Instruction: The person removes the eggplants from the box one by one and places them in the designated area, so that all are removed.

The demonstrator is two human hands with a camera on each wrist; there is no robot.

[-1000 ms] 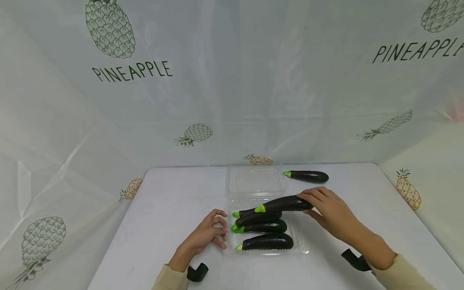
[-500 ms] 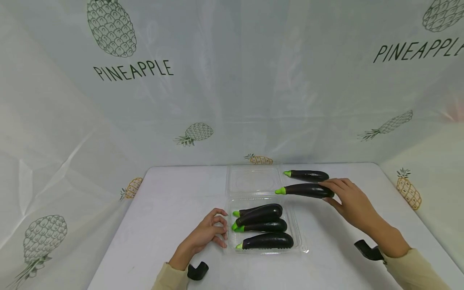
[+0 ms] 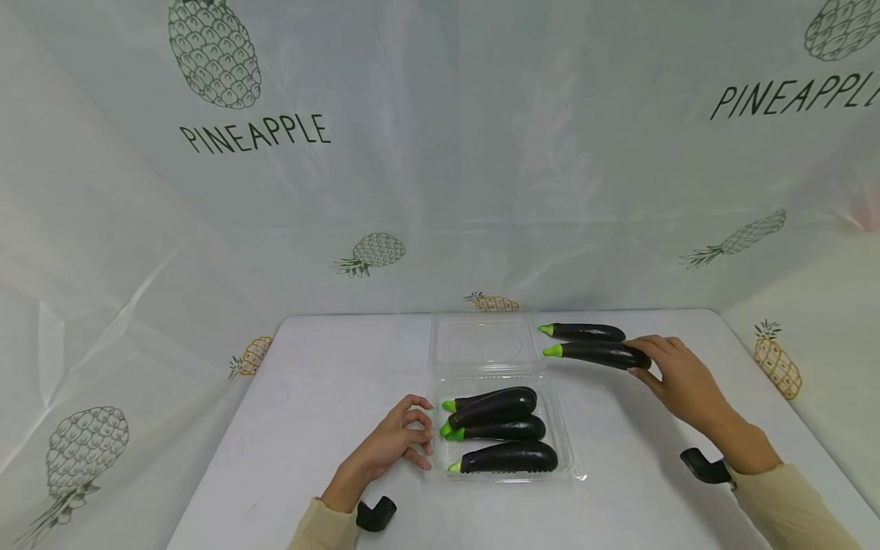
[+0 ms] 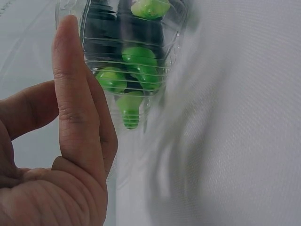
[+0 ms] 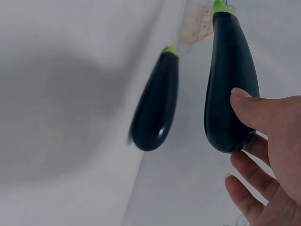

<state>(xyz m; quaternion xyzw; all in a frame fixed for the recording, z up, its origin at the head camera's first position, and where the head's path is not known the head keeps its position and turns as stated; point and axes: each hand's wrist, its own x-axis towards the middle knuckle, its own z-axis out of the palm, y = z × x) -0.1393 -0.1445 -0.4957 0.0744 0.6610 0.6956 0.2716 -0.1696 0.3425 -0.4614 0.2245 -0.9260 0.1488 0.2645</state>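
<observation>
My right hand (image 3: pixel 687 384) pinches the thick end of a dark eggplant (image 3: pixel 596 354), thumb on one side and fingers on the other, its green stem pointing left. In the right wrist view this held eggplant (image 5: pixel 230 84) is apart from a second eggplant (image 5: pixel 157 101) lying on the table. At the left wall of an open clear plastic clamshell box (image 3: pixel 565 451), my left hand (image 3: pixel 393 439) rests with loosely bent fingers right at the side. Several eggplants (image 3: pixel 509 458) lie inside the box, green stems to the left. Their stems (image 4: pixel 138 61) show through its ribbed wall in the left wrist view.
The box's clear lid (image 3: pixel 484 342) lies folded back toward the table's far edge. The white table (image 3: pixel 330 367) ends at a hanging sheet (image 3: pixel 481 191) printed with pineapples. Each wrist wears a black mount (image 3: pixel 376 514).
My right hand has carried the eggplant from over the box back and to the right, close to the one on the table. My left hand has stayed at the box.
</observation>
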